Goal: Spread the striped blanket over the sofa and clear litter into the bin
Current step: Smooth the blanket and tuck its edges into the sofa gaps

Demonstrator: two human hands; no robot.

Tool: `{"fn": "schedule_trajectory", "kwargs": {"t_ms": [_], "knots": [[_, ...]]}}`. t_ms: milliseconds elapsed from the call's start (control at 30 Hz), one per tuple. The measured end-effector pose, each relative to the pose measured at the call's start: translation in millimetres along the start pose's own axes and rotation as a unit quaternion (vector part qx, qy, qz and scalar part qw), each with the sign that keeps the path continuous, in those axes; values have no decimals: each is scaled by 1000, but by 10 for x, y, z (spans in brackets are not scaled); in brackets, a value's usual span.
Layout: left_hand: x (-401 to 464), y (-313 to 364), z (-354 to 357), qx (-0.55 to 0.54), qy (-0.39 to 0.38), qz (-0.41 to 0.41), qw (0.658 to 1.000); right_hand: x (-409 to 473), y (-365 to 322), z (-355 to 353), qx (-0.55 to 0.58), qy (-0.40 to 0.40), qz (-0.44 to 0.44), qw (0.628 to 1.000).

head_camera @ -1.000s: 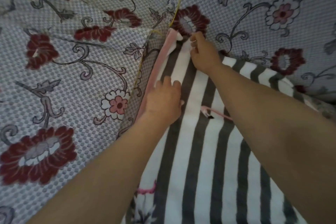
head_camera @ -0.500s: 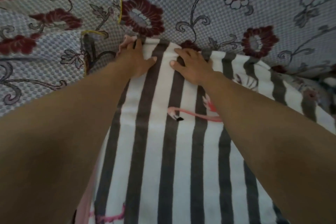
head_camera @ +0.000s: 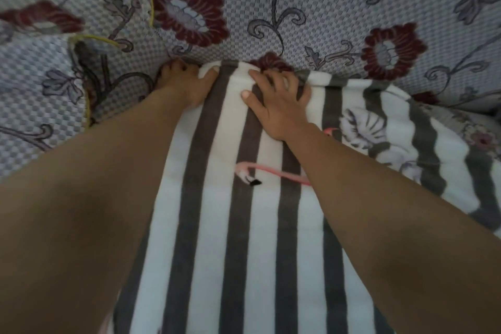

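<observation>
Head cam, closest to me: both forearms reach out over the striped blanket (head_camera: 244, 252), which lies flat on the sofa (head_camera: 311, 3) seat. Further up, my right hand (head_camera: 279, 100) presses down on the blanket's far edge, fingers spread. My left hand (head_camera: 187, 81) sits just beside it at the corner, fingers curled into the seat-back crease, thumb on the blanket.

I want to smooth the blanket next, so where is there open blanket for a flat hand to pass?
Free: the striped blanket between the two forearms, below the pink flamingo print. Crowded: the top edge against the floral sofa back, where left hand and right hand press.
</observation>
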State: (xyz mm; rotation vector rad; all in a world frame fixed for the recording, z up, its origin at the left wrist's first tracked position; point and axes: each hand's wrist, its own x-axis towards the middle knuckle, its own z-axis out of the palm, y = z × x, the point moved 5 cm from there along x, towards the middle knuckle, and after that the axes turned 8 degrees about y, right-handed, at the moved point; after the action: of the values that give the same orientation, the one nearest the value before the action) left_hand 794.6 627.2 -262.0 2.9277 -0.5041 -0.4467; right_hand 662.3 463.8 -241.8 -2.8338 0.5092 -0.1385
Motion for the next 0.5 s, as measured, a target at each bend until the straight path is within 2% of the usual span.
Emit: {"fn": "schedule_trajectory", "kwargs": {"t_ms": [100, 200, 333, 500], "knots": [[-413, 48, -49, -43, 68, 30, 996, -10, -12, 2, -7, -27, 6, 1000], [-899, 27, -53, -46, 97, 45, 993, -120, -54, -21, -34, -62, 40, 997], [-1623, -126, 60, -5, 86, 62, 994, -818, -126, -142, -58, -80, 59, 993], [-2492, -313, 182, -62, 62, -6, 996, -1979, -261, -259, -64, -71, 40, 995]]}}
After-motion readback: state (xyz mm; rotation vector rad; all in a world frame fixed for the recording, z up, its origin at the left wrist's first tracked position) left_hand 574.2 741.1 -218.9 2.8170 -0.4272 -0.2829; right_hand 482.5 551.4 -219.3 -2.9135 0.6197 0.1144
